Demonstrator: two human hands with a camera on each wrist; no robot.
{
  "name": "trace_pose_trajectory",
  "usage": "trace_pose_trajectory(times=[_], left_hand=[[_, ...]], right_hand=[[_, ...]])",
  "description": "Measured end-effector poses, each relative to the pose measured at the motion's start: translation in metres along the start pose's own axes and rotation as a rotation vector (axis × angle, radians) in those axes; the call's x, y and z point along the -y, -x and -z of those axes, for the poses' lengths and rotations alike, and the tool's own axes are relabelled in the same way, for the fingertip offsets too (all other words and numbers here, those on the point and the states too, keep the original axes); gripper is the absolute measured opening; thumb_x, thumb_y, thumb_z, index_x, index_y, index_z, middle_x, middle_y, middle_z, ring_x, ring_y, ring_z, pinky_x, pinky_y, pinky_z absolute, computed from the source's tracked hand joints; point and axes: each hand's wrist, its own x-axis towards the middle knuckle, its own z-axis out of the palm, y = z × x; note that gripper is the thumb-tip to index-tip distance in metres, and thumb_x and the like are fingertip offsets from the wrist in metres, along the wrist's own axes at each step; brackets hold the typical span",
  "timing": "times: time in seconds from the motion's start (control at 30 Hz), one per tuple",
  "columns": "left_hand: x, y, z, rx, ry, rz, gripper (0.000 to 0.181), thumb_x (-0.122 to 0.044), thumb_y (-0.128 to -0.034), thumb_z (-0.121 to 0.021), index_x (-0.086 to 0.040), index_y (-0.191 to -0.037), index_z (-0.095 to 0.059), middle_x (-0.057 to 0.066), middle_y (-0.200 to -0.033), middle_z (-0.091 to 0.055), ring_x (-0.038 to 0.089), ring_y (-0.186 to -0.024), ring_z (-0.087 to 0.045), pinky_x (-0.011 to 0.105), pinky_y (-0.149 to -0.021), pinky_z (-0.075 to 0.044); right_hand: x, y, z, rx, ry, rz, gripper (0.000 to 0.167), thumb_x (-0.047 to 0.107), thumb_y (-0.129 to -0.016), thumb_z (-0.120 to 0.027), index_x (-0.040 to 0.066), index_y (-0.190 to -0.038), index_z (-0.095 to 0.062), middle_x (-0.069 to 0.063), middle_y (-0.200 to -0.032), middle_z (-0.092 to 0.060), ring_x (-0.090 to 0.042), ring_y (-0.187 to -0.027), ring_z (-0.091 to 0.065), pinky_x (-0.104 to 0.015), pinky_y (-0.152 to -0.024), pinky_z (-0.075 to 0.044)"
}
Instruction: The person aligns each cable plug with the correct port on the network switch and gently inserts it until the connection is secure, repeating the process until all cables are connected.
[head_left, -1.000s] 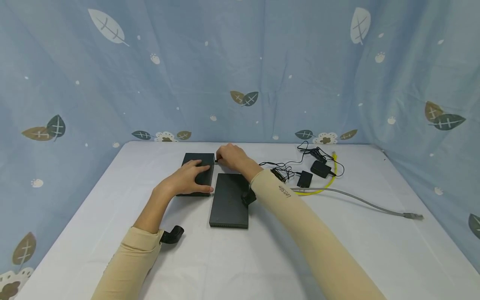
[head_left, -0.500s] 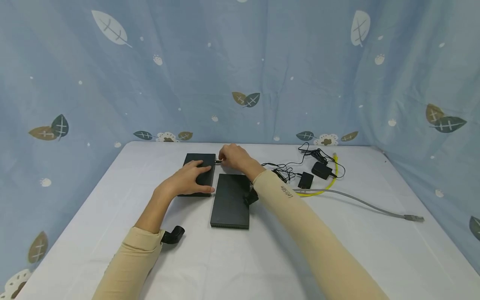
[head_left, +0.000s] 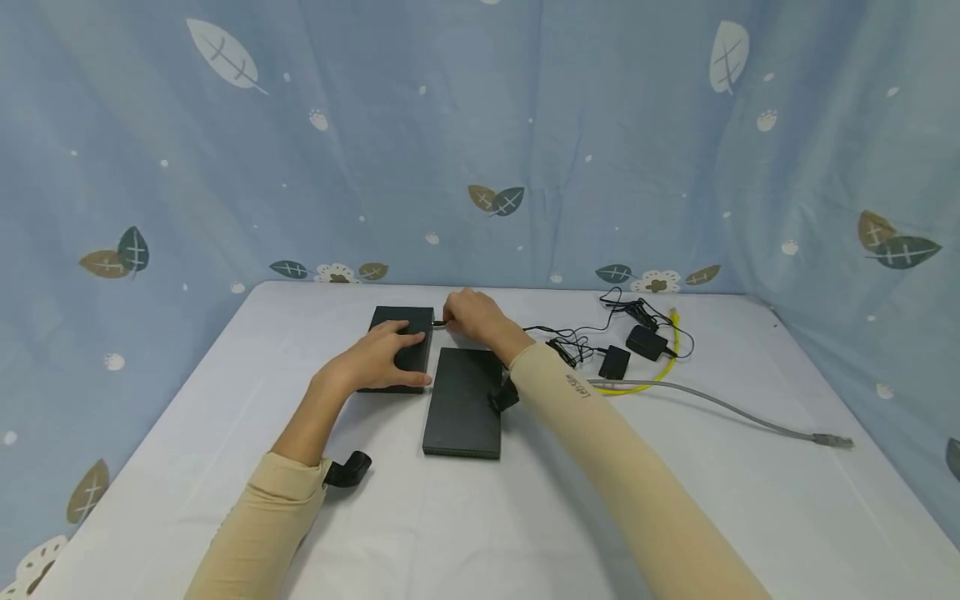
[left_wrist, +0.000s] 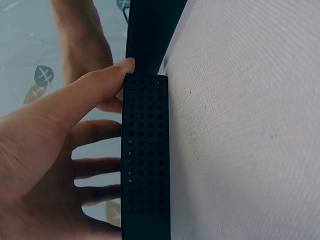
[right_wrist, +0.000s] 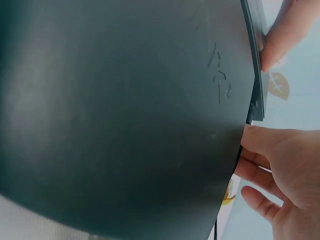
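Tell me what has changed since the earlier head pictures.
The right hand has eased slightly rightward from the far black box, showing more of the dark plug at its side. No release is visible. The left hand stays on that box; the near black box, adapters and grey cable lie as before.

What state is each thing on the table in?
Flat black left box: lying flat, under left hand
Flat black right box: lying flat
Small black plug: at left box's edge, held by right hand, seating unclear
Grey cable: right end unplugged
Yellow cable: far end unplugged
Two black rectangular adapters: cords looped
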Motion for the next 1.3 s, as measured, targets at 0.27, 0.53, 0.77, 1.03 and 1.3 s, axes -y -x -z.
trace_pose_trajectory(times=[0.27,0.53,0.77,1.03,1.3], left_hand=[[-0.0023,0.001,0.0019,0.005,-0.002,-0.003,0.086,-0.054,-0.0824,-0.073,-0.01,-0.149,-0.042,0.026,-0.159,-0.025,0.046,-0.147,-0.02,0.063,-0.116,-0.024],[-0.0021,0.001,0.0014,-0.003,-0.006,-0.015,0.084,-0.052,-0.0828,-0.074,-0.008,-0.148,-0.044,0.028,-0.157,-0.026,0.048,-0.146,-0.022,0.064,-0.115,-0.024],[-0.0014,0.0005,0.0014,-0.001,-0.011,-0.01,0.085,-0.053,-0.0829,-0.073,-0.008,-0.148,-0.043,0.028,-0.158,-0.025,0.048,-0.147,-0.02,0.064,-0.115,-0.024],[-0.0021,0.0006,0.0019,-0.001,-0.017,-0.012,0.085,-0.054,-0.0828,-0.073,-0.009,-0.149,-0.043,0.027,-0.158,-0.025,0.048,-0.147,-0.02,0.064,-0.115,-0.025],[-0.001,0.0023,-0.0009,-0.002,-0.018,-0.004,0.086,-0.055,-0.0832,-0.072,-0.01,-0.15,-0.042,0.026,-0.159,-0.024,0.048,-0.147,-0.019,0.064,-0.115,-0.023]], right_hand=[[0.0022,-0.0003,-0.0025,-0.009,0.056,0.016,0.02,0.019,-0.097,-0.063,0.012,-0.112,-0.075,-0.004,-0.112,-0.074,-0.018,-0.099,-0.07,-0.034,-0.089,-0.055],[0.0025,-0.0017,-0.0054,-0.015,0.067,0.008,0.02,0.019,-0.098,-0.061,0.014,-0.111,-0.076,-0.003,-0.111,-0.074,-0.017,-0.098,-0.07,-0.033,-0.088,-0.055],[0.0031,-0.0023,-0.0043,-0.007,0.054,0.001,0.021,0.018,-0.098,-0.061,0.013,-0.113,-0.075,-0.003,-0.113,-0.073,-0.018,-0.1,-0.07,-0.034,-0.09,-0.055],[0.0049,-0.0046,-0.0012,0.02,0.035,-0.029,0.021,0.018,-0.098,-0.061,0.013,-0.113,-0.074,-0.004,-0.114,-0.073,-0.019,-0.1,-0.069,-0.034,-0.089,-0.055],[0.0058,-0.002,-0.004,0.006,0.031,-0.026,0.021,0.018,-0.098,-0.061,0.012,-0.113,-0.075,-0.004,-0.113,-0.073,-0.018,-0.099,-0.07,-0.034,-0.088,-0.056]])
